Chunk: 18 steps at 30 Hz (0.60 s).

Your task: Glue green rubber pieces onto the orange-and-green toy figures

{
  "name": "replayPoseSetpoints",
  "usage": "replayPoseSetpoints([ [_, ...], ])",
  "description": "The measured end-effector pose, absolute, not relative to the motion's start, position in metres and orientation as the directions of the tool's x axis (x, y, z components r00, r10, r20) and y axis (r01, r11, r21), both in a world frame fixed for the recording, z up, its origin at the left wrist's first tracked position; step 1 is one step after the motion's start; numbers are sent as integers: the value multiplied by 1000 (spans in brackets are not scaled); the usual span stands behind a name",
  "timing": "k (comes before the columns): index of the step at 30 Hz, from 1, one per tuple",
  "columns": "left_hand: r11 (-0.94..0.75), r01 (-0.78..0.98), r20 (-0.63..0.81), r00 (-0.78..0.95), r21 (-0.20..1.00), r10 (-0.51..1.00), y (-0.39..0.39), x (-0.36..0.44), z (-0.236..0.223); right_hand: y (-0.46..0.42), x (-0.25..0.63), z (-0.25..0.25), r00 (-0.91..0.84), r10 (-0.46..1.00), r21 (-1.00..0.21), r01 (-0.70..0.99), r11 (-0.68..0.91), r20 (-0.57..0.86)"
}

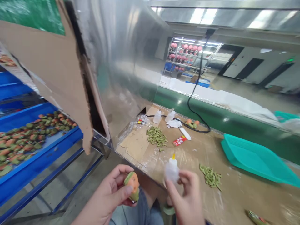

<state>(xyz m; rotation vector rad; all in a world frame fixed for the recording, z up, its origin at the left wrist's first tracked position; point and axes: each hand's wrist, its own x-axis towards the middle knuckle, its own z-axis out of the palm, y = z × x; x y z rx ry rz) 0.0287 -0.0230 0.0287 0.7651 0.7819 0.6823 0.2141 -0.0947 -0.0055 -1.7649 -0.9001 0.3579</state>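
My left hand is closed around a small orange and green figurine, held over my lap in front of the table edge. Between thumb and fingers of my right hand is a translucent squeeze bottle with a yellow tip, upright and slightly blurred. On the table beyond lies a heap of small curved green pieces. A second, smaller heap of green pieces lies to the right of the bottle.
Two white bottles, a red and white packet and a black cable lie at the back. A teal tray stands at right. Left, blue trays hold many figurines, beside a cardboard sheet and metal panel.
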Motion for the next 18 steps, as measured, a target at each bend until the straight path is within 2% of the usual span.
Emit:
replayPoseSetpoints([
  [4,580,-232,-389,547,781,741,-23,30,23,-68,236,-29,688,706,-892,411,-190,167],
  [7,589,-224,-400,547,776,735,-21,29,18,-80,251,-29,683,706,-858,464,-222,187],
  [9,582,-222,-400,537,782,742,-20,29,16,-98,270,-27,731,647,-813,503,-293,219],
  [13,573,-232,-398,520,786,756,-20,33,15,-125,322,-28,800,505,-627,581,-519,323],
  [18,592,-230,-411,530,772,742,-24,38,20,-106,354,-28,683,646,-313,731,-607,342],
])
